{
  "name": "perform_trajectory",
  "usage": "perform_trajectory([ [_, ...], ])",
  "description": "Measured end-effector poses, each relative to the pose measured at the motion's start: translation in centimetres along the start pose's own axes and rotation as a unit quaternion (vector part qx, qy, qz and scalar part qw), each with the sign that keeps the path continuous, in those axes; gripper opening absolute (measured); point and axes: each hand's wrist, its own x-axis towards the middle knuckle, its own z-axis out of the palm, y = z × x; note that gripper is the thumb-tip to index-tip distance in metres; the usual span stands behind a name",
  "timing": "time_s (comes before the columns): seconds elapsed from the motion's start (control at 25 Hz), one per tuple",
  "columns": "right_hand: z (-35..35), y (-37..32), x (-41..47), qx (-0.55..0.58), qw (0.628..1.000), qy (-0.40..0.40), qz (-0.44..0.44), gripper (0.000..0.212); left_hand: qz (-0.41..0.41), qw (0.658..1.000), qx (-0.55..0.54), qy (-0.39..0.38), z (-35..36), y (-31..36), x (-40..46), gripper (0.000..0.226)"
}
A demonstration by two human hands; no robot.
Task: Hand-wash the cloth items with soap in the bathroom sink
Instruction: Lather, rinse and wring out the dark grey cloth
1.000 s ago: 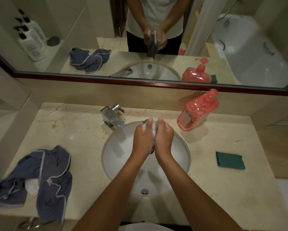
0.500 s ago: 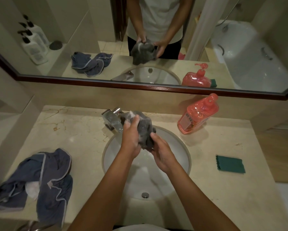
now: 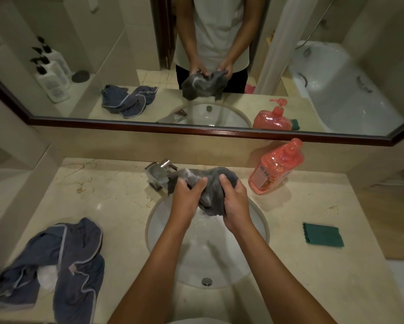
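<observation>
A wet grey cloth point(image 3: 210, 183) with white suds on it hangs bunched over the back of the white round sink point(image 3: 261, 220). My left hand point(image 3: 187, 197) grips its left part with curled fingers. My right hand point(image 3: 235, 202) grips its right part, thumb over the top fold. The cloth's upper left edge lies against the chrome tap point(image 3: 157, 175). A pink pump bottle of soap point(image 3: 277, 168) stands on the counter to the right of the sink.
Blue-grey cloths with pale trim point(image 3: 63, 265) lie heaped on the beige marble counter point(image 3: 117, 202) at the left. A green scouring pad point(image 3: 323, 235) lies at the right. A wide mirror point(image 3: 219, 134) runs along the wall behind. The sink drain point(image 3: 207, 281) is open.
The cloth was squeezed tight between both hands; now it is spread wider, with my hands apart and each gripping one side. The hands sit slightly further back toward the tap.
</observation>
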Motion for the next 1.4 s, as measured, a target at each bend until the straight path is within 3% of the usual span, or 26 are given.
perform_trajectory([
  [0.08, 0.8, -0.5, -0.4, -0.040, 0.999, 0.008, -0.013, 0.017, -0.015, 0.999, 0.024, 0.015, 0.7, 0.5, -0.5, 0.022],
  [0.2, 1.9, -0.3, -1.3, -0.137, 0.988, 0.054, -0.047, 0.044, -0.062, 0.998, 0.000, 0.028, 1.8, 1.3, -1.2, 0.043],
  [0.36, 3.0, 0.3, -1.7, -0.223, 0.965, 0.098, -0.099, 0.050, -0.045, 0.999, 0.001, 0.026, 2.4, 1.5, -2.1, 0.060],
  [0.6, 1.7, 0.9, 0.5, -0.261, 0.959, 0.098, -0.045, 0.052, -0.051, 0.998, -0.026, -0.026, 2.2, 2.2, -2.6, 0.044],
  [0.76, 0.8, 2.0, -0.5, -0.219, 0.972, 0.090, -0.013, 0.048, 0.016, 1.000, 0.015, 0.020, 1.9, 2.7, -2.6, 0.046],
  [0.88, 0.9, 1.4, -1.8, -0.155, 0.982, 0.094, -0.056, 0.048, 0.011, 0.998, 0.038, 0.048, 1.6, 2.6, -2.1, 0.048],
  [1.08, 2.5, -0.3, -2.3, -0.202, 0.965, 0.107, -0.128, 0.052, 0.009, 0.999, 0.053, 0.003, 2.3, 2.5, -2.9, 0.048],
  [1.2, 2.5, -1.0, -1.1, -0.198, 0.968, 0.127, -0.092, 0.053, -0.037, 0.999, 0.008, -0.026, 2.7, 2.9, -3.5, 0.040],
  [1.4, 1.3, 0.2, -0.6, -0.169, 0.981, 0.083, 0.044, 0.045, -0.085, 0.995, -0.041, -0.034, 2.1, 2.9, -3.6, 0.035],
])
